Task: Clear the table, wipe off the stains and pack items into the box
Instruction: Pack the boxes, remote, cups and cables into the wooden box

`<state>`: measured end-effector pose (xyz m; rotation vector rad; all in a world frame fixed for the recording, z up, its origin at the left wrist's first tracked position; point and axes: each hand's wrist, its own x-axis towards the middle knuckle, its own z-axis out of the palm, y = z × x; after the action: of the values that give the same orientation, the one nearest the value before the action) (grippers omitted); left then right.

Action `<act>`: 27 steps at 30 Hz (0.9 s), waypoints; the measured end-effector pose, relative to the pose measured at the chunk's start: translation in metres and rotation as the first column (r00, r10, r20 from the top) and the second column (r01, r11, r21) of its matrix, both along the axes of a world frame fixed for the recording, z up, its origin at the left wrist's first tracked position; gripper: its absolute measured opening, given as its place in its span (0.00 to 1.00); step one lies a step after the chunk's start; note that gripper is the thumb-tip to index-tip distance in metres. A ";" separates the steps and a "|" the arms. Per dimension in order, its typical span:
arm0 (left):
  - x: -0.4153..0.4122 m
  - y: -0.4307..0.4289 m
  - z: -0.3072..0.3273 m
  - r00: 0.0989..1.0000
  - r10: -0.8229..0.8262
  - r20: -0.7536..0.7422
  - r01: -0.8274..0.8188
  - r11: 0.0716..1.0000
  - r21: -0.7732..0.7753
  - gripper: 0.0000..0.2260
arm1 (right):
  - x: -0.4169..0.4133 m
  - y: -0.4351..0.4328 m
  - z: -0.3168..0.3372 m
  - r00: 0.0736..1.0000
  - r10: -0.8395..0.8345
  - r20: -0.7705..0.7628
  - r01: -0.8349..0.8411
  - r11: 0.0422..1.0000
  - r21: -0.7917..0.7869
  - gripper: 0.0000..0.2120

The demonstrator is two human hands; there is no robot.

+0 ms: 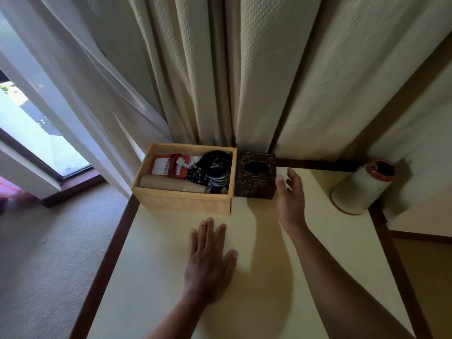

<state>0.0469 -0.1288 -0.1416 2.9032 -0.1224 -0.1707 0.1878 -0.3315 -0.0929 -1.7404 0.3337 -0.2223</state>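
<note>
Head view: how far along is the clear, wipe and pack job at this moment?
Mostly done, it seems. The box holds paper cups, an orange tag and coiled cables; the table shows no loose items or stains. In hand: nothing; the left hand lies flat, and the right hand is open beside the tissue box. Left: perhaps only tidying.

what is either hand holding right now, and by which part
Nothing. The left hand lies flat on the table; the right hand is open beside the dark tissue box.
</note>
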 end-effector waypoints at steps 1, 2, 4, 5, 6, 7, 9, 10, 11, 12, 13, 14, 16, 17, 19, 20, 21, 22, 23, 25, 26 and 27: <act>0.000 0.000 -0.001 1.000 0.004 0.002 -0.004 1.000 -0.005 0.33 | -0.010 -0.009 -0.001 0.990 -0.126 0.063 0.128 0.991 -0.039 0.21; 0.000 -0.001 -0.002 1.000 0.007 0.006 -0.007 1.000 -0.008 0.33 | -0.021 -0.020 -0.004 0.959 -0.256 0.125 0.266 0.962 -0.065 0.18; -0.001 0.001 -0.004 1.000 0.012 0.015 -0.012 1.000 -0.006 0.33 | -0.037 -0.045 -0.012 0.865 -0.465 0.191 0.489 0.866 -0.107 0.19; 0.000 0.001 -0.004 1.000 0.009 0.013 -0.009 1.000 -0.004 0.33 | -0.042 -0.058 -0.016 0.818 -0.544 0.187 0.568 0.815 -0.115 0.22; 0.000 0.001 -0.005 1.000 0.006 0.008 -0.006 1.000 -0.004 0.33 | -0.046 -0.071 -0.017 0.781 -0.598 0.179 0.621 0.774 -0.121 0.27; 0.000 0.001 -0.005 1.000 0.006 0.009 -0.006 1.000 -0.007 0.33 | -0.046 -0.083 -0.015 0.760 -0.623 0.185 0.647 0.751 -0.133 0.32; 0.000 -0.002 -0.004 1.000 0.006 0.020 -0.006 1.000 -0.021 0.33 | -0.038 -0.111 -0.016 0.778 -0.598 0.194 0.628 0.758 -0.179 0.43; 0.000 -0.004 -0.005 1.000 0.005 0.019 -0.005 1.000 -0.021 0.33 | -0.031 -0.125 -0.018 0.806 -0.568 0.165 0.592 0.782 -0.198 0.48; 0.000 -0.004 -0.004 1.000 0.006 0.018 -0.006 1.000 -0.019 0.33 | -0.024 -0.135 -0.016 0.831 -0.543 0.117 0.556 0.807 -0.201 0.51; 0.000 -0.005 -0.005 1.000 0.008 0.018 -0.008 1.000 -0.016 0.33 | -0.017 -0.142 -0.015 0.848 -0.525 0.075 0.529 0.826 -0.196 0.53; 0.000 -0.005 -0.005 1.000 0.009 0.022 -0.009 1.000 -0.011 0.33 | -0.012 -0.145 -0.012 0.858 -0.511 0.053 0.512 0.840 -0.182 0.54; 0.000 -0.005 -0.006 1.000 0.011 0.026 -0.011 1.000 -0.008 0.33 | -0.008 -0.146 -0.011 0.865 -0.499 0.057 0.501 0.850 -0.165 0.54; -0.001 -0.005 -0.006 0.999 0.015 0.034 -0.015 1.000 -0.005 0.33 | -0.002 -0.144 -0.009 0.858 -0.504 0.101 0.514 0.845 -0.147 0.53; -0.001 -0.006 -0.007 0.999 0.014 0.037 -0.014 1.000 0.000 0.33 | 0.001 -0.142 -0.007 0.843 -0.525 0.118 0.538 0.832 -0.136 0.52; -0.001 -0.006 -0.007 0.999 0.007 0.046 -0.007 1.000 0.006 0.33 | 0.005 -0.141 -0.006 0.816 -0.560 0.145 0.576 0.809 -0.116 0.48; -0.001 -0.005 -0.007 0.999 0.006 0.052 -0.006 1.000 0.003 0.33 | 0.006 -0.140 -0.005 0.817 -0.557 0.151 0.574 0.812 -0.110 0.46; -0.001 -0.005 -0.007 0.998 0.006 0.057 -0.006 1.000 -0.001 0.34 | 0.007 -0.138 -0.004 0.830 -0.537 0.150 0.554 0.825 -0.112 0.45; -0.001 -0.005 -0.007 0.998 0.006 0.059 -0.006 1.000 -0.003 0.34 | 0.007 -0.136 -0.003 0.850 -0.505 0.149 0.523 0.843 -0.125 0.44; -0.001 -0.005 -0.007 0.998 0.005 0.066 -0.005 1.000 -0.002 0.34 | 0.007 -0.132 -0.001 0.870 -0.470 0.148 0.489 0.860 -0.143 0.43; -0.002 -0.005 -0.009 0.997 0.001 0.075 -0.001 1.000 0.000 0.33 | 0.007 -0.119 0.000 0.904 -0.399 0.152 0.422 0.889 -0.175 0.41; -0.002 -0.005 -0.009 0.997 0.001 0.074 -0.001 1.000 -0.001 0.33 | 0.009 -0.112 0.001 0.918 -0.366 0.154 0.391 0.903 -0.178 0.40; -0.002 -0.005 -0.009 0.998 0.002 0.071 -0.002 1.000 -0.002 0.34 | 0.012 -0.104 0.001 0.928 -0.338 0.155 0.362 0.915 -0.179 0.40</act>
<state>0.0451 -0.1337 -0.1508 2.9084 -0.1318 -0.0678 0.1998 -0.4355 -0.0917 -1.8502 0.5506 -0.6408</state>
